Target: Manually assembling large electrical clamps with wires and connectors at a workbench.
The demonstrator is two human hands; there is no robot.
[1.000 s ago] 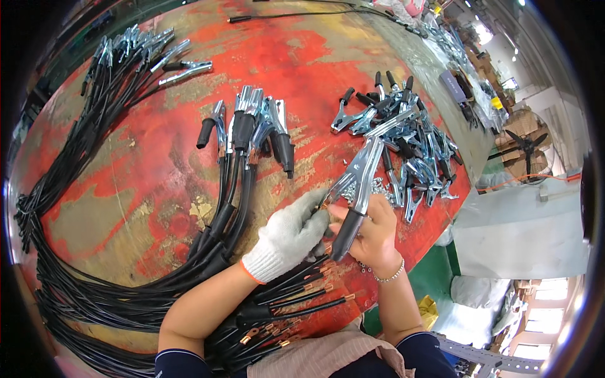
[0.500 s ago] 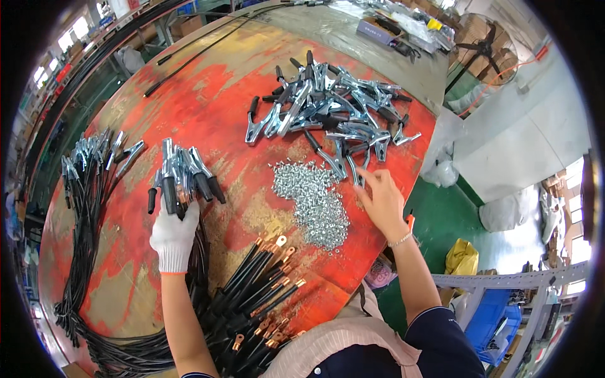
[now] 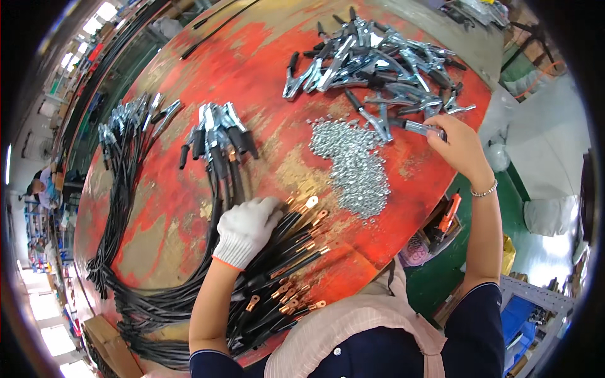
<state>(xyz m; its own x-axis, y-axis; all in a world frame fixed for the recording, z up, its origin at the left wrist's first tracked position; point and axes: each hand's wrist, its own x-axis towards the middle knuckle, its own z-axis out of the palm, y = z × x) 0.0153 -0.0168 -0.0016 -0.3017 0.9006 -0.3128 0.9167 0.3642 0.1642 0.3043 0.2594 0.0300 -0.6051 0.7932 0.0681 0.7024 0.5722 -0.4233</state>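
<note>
My left hand (image 3: 247, 228), in a white knitted glove, is over a bundle of black cables (image 3: 271, 271) whose ends carry copper ring lugs (image 3: 312, 201). Its thumb and fingers are a little apart beside the nearest lugs, with nothing visible between them. My bare right hand (image 3: 459, 146) pinches a silver spring clamp (image 3: 413, 126) with black handle sleeves at the right edge of the clamp pile. That heap of loose clamps (image 3: 378, 63) covers the far right of the table. Small shiny metal fasteners (image 3: 356, 167) lie heaped between my hands.
Two groups of cables ending in clamps, one nearer (image 3: 217, 132) and one at the left (image 3: 132, 120), lie on the worn red table (image 3: 277, 138). An orange-handled tool (image 3: 449, 213) stands in a box below the right edge. A metal-framed rack (image 3: 535, 293) is at lower right.
My left hand has left the nearer clamp group and come right and toward me to the lugged cables. My right hand has closed on a clamp. The view has shifted.
</note>
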